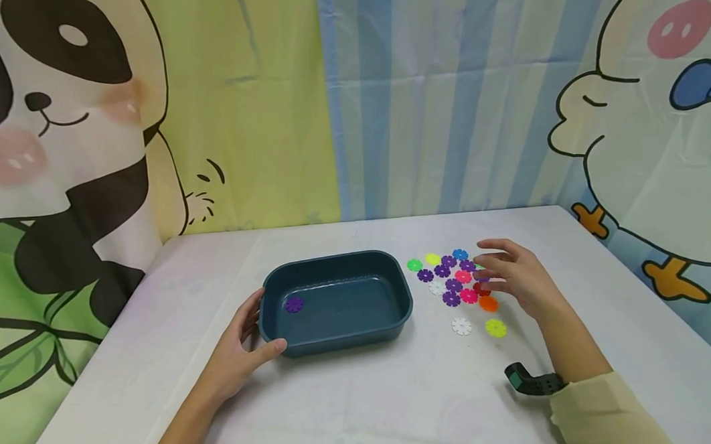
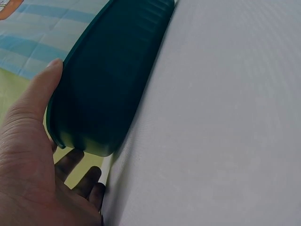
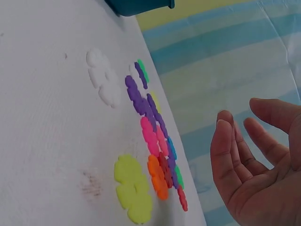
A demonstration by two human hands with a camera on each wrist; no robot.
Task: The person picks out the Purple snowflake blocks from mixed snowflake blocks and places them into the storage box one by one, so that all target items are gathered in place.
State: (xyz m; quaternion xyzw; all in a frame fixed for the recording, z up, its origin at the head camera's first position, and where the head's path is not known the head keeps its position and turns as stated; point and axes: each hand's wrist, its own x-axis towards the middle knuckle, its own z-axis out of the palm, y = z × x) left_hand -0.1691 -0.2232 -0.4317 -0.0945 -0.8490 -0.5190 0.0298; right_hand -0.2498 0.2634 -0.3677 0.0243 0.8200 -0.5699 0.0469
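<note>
My left hand (image 1: 232, 352) holds the left end of a dark teal plastic basin (image 1: 343, 338), thumb at the front rim and fingers along the outer end wall. In the left wrist view the thumb (image 2: 40, 89) lies against the basin's edge. One purple flower-shaped plastic disc (image 1: 295, 305) lies inside the basin, near its left end. Over the right part of a spread of coloured flower discs (image 1: 451, 299) hovers my right hand (image 1: 518, 277), fingers loosely bent. Nothing shows between its fingertips in the right wrist view, and it hides a few discs from the head view.
A white disc (image 1: 461, 326) and a yellow-green disc (image 1: 496, 328) lie nearer than the others on the white-covered table (image 1: 401, 407). The black wrist strap (image 1: 535, 381) sits by the right sleeve. Cartoon-printed curtains (image 1: 434, 110) hang behind the table.
</note>
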